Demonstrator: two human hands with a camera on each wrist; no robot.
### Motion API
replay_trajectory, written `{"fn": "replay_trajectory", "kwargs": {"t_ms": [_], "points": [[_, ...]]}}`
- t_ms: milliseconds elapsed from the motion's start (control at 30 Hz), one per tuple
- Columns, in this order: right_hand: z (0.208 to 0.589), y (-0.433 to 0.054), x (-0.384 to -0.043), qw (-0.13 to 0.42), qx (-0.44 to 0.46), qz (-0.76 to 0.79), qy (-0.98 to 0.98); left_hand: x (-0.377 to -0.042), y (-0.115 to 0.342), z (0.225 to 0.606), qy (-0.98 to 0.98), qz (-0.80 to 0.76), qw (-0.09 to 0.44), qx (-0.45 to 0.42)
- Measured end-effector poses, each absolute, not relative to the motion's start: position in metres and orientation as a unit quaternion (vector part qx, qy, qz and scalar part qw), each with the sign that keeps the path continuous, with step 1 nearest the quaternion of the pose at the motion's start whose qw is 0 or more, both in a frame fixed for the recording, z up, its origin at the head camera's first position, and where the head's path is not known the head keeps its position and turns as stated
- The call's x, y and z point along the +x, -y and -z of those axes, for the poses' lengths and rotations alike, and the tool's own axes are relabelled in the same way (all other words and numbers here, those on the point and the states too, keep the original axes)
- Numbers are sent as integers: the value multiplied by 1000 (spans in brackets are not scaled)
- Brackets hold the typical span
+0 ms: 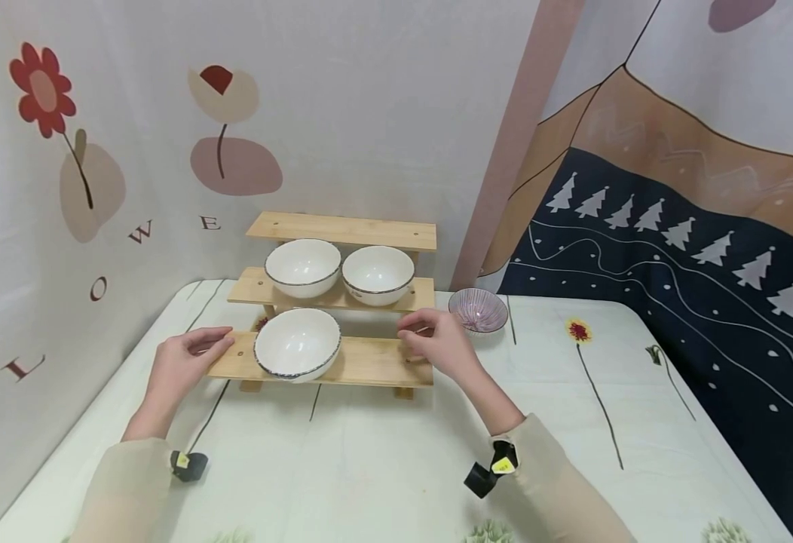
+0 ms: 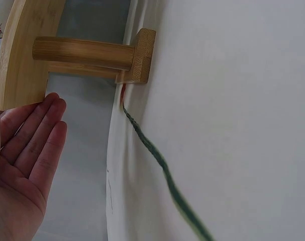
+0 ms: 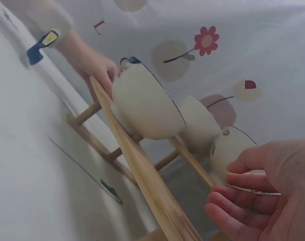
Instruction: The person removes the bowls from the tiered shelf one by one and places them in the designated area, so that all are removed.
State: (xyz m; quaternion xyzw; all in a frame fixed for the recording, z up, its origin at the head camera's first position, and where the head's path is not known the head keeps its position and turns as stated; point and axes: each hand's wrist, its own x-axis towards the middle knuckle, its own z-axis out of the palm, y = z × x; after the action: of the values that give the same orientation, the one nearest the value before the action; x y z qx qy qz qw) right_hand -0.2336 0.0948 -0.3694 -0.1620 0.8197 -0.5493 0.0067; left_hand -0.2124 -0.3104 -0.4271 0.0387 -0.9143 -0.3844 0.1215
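Note:
A three-tier wooden rack stands on the table, with a white bowl on the left of its lowest board. Two more white bowls, a left one and a right one, sit side by side on the middle board. My left hand pinches the left end of the lowest board, thumb at the top edge; its other fingers show below the board in the left wrist view. Over the right end of that board hovers my right hand, fingers loosely bent with nothing between them.
A small purple ribbed bowl stands on the table right of the rack, just beyond my right hand. The rack's top board bears nothing. Behind the table hangs a printed curtain; a flower-patterned cloth covers the table.

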Motion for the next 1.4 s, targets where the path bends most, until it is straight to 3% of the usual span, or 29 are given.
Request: {"fn": "replay_trajectory", "kwargs": {"t_ms": [867, 1400], "points": [[369, -33, -222, 66, -199, 575, -791, -214, 310, 429, 911, 389, 129, 37], [373, -17, -221, 111, -157, 594, -781, -214, 311, 431, 909, 391, 139, 31]]}}
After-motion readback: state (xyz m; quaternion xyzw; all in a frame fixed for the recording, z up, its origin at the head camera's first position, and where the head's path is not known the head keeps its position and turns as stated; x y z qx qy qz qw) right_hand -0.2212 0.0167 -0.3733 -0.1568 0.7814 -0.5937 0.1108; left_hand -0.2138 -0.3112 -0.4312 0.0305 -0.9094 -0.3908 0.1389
